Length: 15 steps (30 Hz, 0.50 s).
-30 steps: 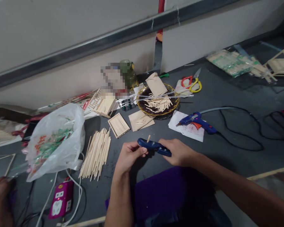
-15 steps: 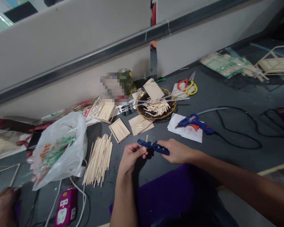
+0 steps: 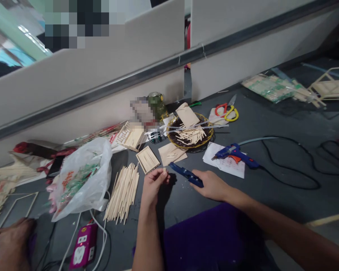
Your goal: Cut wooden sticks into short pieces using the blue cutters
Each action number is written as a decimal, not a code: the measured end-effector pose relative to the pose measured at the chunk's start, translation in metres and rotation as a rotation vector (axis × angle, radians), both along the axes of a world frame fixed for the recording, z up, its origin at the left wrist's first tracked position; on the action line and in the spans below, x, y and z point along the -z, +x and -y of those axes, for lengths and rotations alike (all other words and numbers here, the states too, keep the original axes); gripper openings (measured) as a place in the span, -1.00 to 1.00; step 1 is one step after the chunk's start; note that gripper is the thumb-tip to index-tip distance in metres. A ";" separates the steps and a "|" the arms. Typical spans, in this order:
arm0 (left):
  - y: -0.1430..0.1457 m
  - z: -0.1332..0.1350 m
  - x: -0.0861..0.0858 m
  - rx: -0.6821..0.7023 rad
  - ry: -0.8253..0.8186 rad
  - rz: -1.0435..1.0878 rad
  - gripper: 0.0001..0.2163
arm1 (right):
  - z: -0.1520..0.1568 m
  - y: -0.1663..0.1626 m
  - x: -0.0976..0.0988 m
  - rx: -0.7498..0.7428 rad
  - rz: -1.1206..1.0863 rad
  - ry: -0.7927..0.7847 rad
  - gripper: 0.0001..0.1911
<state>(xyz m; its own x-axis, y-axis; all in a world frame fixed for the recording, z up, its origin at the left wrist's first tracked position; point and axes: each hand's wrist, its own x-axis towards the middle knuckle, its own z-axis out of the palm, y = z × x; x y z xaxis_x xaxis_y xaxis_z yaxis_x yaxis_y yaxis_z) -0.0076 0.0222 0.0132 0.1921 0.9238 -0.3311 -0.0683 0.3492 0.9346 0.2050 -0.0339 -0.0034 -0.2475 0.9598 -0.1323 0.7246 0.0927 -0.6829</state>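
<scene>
My left hand (image 3: 154, 183) is closed, pinching a short piece of wooden stick (image 3: 164, 170) at its fingertips. My right hand (image 3: 211, 185) grips the handles of a blue cutter (image 3: 185, 174), whose tip points up and left, a small gap away from the stick piece. Both hands hover over the dark grey table (image 3: 271, 177), just in front of a bundle of long wooden sticks (image 3: 125, 190) and a small flat panel of glued sticks (image 3: 148, 159).
A blue glue gun (image 3: 235, 154) lies on paper with its black cord trailing right. Behind stand a basket of cut sticks (image 3: 190, 131), scissors (image 3: 227, 110), a white plastic bag (image 3: 83, 178) and a pink power strip (image 3: 83, 250). Another person's hand (image 3: 12, 244) rests at bottom left.
The cutter and my left hand have come apart; a short stick piece now sits in my left fingers alone. The view has tilted upward.
</scene>
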 end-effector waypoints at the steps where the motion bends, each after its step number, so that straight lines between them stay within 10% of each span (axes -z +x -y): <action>1: -0.002 -0.001 0.001 -0.080 0.030 -0.010 -0.74 | 0.003 -0.001 -0.003 -0.001 0.014 0.007 -0.85; 7: -0.021 -0.011 0.007 -0.590 0.160 0.176 -0.72 | 0.021 -0.015 -0.004 -0.095 0.187 0.285 -0.54; 15: -0.032 -0.016 0.010 -0.670 -0.040 0.460 -0.83 | 0.002 -0.038 -0.018 -0.280 0.230 0.431 -0.55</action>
